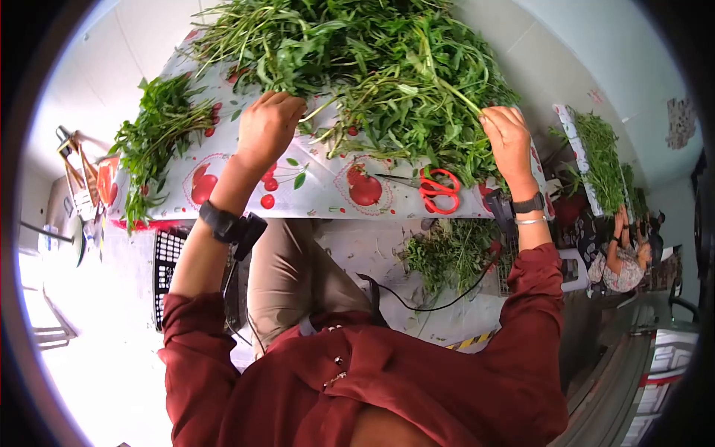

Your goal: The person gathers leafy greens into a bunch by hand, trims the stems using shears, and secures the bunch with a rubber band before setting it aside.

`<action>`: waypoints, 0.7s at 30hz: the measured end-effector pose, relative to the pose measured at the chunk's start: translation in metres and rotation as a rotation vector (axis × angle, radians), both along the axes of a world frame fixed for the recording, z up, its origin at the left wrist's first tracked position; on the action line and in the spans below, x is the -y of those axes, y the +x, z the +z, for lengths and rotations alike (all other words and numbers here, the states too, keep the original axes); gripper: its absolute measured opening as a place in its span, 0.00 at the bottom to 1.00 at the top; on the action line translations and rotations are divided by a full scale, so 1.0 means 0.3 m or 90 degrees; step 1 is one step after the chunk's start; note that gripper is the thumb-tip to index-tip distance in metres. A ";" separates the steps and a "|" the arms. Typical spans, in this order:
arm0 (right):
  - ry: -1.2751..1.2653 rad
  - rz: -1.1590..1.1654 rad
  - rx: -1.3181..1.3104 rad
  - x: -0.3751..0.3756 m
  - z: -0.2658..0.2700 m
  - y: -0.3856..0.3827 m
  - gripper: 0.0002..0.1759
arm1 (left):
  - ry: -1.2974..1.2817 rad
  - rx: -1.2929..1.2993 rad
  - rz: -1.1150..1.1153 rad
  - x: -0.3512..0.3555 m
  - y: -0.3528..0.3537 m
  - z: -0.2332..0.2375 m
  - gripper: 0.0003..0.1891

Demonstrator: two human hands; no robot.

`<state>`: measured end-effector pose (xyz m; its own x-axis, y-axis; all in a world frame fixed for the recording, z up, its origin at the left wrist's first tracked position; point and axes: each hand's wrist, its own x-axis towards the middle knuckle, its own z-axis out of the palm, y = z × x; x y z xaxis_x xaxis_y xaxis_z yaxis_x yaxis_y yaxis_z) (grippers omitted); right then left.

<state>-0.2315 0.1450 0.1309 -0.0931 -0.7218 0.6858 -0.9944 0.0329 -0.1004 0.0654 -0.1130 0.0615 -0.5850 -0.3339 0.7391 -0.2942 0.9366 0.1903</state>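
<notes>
A large heap of leafy green stalks covers the far part of the table. My right hand is at the heap's right side, thumb and fingers pinched on the end of a long green stem. At the heap's near left edge is my left hand, its fingers curled together against the leaves; what is between them is hidden. Red-handled scissors lie on the tablecloth near the front edge, between my hands, blades partly apart and pointing left.
A smaller bunch of greens hangs over the table's left edge. The tablecloth has a fruit print. Cut greens lie on the floor, near a black crate. At right, a person reaches toward another table of greens.
</notes>
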 end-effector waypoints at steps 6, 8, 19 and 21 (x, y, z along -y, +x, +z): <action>-0.048 -0.003 0.028 0.006 0.004 -0.009 0.08 | 0.047 0.025 -0.214 -0.243 -0.137 -0.032 0.06; -0.044 0.007 0.035 0.014 -0.004 0.004 0.08 | 0.093 0.159 -0.298 -0.347 -0.183 -0.051 0.05; -0.018 0.029 0.037 0.009 -0.016 0.069 0.08 | 0.609 0.029 -0.351 -0.419 -0.287 -0.008 0.18; -0.004 0.035 0.035 0.011 -0.028 0.070 0.08 | 0.709 -0.018 -0.323 -0.382 -0.298 -0.010 0.20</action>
